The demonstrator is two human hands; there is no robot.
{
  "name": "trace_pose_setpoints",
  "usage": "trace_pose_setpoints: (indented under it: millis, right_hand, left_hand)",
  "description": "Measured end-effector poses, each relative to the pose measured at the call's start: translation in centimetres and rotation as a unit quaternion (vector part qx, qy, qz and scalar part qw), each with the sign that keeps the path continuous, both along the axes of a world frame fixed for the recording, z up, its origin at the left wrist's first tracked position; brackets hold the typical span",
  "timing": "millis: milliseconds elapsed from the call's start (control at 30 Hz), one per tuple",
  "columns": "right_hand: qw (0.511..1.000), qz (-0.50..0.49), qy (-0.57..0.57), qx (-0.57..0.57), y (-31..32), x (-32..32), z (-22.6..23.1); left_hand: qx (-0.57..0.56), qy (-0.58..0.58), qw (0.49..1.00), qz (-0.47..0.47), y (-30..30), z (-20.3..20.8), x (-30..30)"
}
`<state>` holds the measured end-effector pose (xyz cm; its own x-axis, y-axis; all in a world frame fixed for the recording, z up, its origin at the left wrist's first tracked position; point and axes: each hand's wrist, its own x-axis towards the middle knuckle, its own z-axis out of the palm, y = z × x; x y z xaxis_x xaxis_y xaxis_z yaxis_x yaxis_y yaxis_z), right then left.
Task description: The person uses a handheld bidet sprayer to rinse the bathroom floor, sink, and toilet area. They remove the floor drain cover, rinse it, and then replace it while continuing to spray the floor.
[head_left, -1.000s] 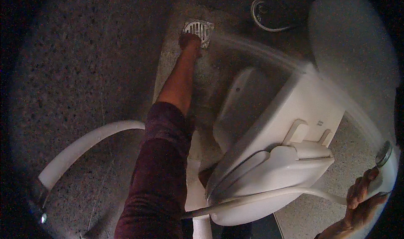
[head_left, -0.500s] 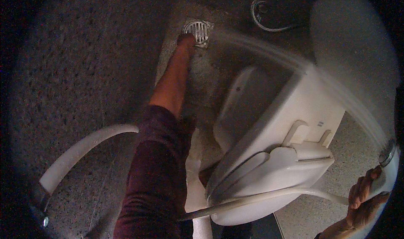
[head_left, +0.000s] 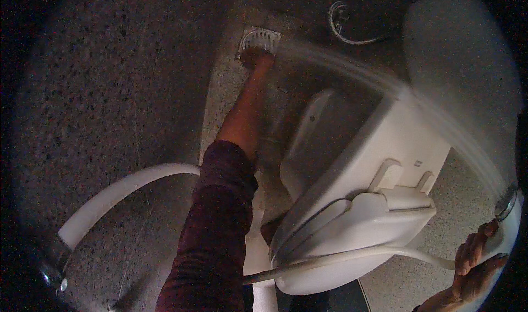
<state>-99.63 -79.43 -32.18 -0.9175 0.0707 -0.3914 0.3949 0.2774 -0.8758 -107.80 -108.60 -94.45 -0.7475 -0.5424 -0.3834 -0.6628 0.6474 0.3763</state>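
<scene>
Fingers, right hand (head_left: 468,267): curled around a white, silver-faced shower head (head_left: 512,217), far right.
Fingers, left hand (head_left: 258,58): at a round, slotted metal drain grate (head_left: 261,39); cannot tell their spread.
Water (head_left: 465,145): arcs past a white ceramic toilet (head_left: 379,224) toward the grate.

The view is dim and grainy, sinking to black around its curved fisheye rim. Most light falls on the white toilet (head_left: 379,224) and the floor (head_left: 399,284) at lower right; the left hand (head_left: 256,58) lies in shadow, and the water (head_left: 346,67) is streaked by blur.
</scene>
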Motion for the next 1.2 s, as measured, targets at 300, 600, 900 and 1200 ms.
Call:
trace_pose_setpoints:
  millis: [300,600,900,1200]
  right_hand:
    - [1.0,0.001,-0.016,-0.013,-1.1,-0.3,0.5]
    - [0.998,0.032,0.007,-0.048,-2.5,-0.2,1.3]
    - [0.977,0.061,-0.059,-0.195,-2.1,-0.7,0.8]
    - [0.986,0.04,-0.038,-0.16,-0.3,-0.3,0.5]
  left_hand:
    - [0.189,0.022,0.96,0.207,-0.8,4.5,-0.8]
    - [0.003,0.076,0.993,0.09,-0.2,9.2,-0.3]
    - [-0.021,0.021,0.987,-0.157,-0.3,8.0,-1.4]
    - [-0.227,0.058,0.928,-0.29,-0.1,7.8,-3.8]
